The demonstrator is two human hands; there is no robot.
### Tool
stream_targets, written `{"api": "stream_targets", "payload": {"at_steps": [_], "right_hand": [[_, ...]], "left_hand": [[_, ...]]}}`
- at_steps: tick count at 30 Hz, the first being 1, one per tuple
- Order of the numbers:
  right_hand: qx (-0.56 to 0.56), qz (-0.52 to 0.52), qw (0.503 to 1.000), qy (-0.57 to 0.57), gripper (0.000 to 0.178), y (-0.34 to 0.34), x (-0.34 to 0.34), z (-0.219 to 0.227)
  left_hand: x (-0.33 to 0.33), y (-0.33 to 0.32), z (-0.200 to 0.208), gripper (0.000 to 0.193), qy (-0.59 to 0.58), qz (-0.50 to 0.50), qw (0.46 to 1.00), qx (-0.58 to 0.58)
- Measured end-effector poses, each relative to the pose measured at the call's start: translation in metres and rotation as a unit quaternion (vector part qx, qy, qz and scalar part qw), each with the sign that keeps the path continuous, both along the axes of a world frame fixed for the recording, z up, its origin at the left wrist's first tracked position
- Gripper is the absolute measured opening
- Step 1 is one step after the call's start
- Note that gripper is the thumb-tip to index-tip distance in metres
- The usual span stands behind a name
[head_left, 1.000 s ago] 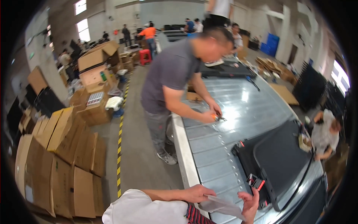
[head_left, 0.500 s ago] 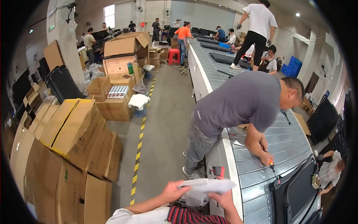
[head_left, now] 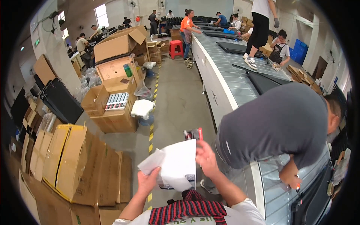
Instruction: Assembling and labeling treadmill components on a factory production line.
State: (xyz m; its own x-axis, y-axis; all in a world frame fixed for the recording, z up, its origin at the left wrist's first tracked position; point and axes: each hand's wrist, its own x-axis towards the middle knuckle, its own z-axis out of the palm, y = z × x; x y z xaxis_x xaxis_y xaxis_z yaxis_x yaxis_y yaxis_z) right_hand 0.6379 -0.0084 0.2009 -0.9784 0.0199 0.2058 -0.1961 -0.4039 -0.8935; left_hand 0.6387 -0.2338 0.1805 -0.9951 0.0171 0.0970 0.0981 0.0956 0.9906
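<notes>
Above the aisle [head_left: 175,101], my left hand [head_left: 147,182] pinches white paper [head_left: 179,159]. At its edge, near a red-and-black packet [head_left: 194,134], is my right hand [head_left: 207,160]; its grip I cannot tell.

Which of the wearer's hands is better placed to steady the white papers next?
Probably the left hand: its thumb lies over the white papers, gripping them at the left. The right hand is by their right edge, fingers near the small red-and-black item.

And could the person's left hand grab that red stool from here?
Probably not: the left hand is holding white paper, and the red stool stands far ahead, well beyond the white tray.
</notes>
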Motion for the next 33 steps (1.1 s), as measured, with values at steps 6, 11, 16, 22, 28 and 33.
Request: {"api": "stream_targets", "payload": {"at_steps": [6, 11, 16, 22, 28, 33], "right_hand": [[-0.057, -0.080, 0.994, 0.049, 0.038, 0.000, -0.219, 0.037], [-0.028, -0.005, 1.000, 0.014, 0.041, -0.020, -0.378, 0.023], [0.018, 0.033, 0.999, 0.014, 0.046, -0.026, -0.541, -0.012], [0.129, -0.086, 0.988, -0.006, 0.050, 0.036, -0.739, 0.013], [0.216, -0.211, 0.953, 0.010, 0.057, 0.142, -0.912, 0.010], [0.243, -0.232, 0.940, 0.052, 0.057, 0.189, -1.106, 0.036]], "left_hand": [[-0.162, -0.012, 0.026, 0.021, 0.031, 0.025, 0.998, -0.047], [-0.286, -0.042, 0.026, 0.021, 0.020, 0.081, 0.995, -0.059], [-0.434, -0.087, -0.015, 0.025, 0.000, 0.121, 0.992, -0.040], [-0.680, -0.073, 0.030, 0.017, 0.000, 0.068, 0.989, -0.135], [-0.947, -0.048, 0.069, 0.019, 0.265, -0.074, 0.922, -0.272], [-1.100, -0.064, 0.127, 0.017, 0.220, 0.038, 0.956, -0.191]]}}
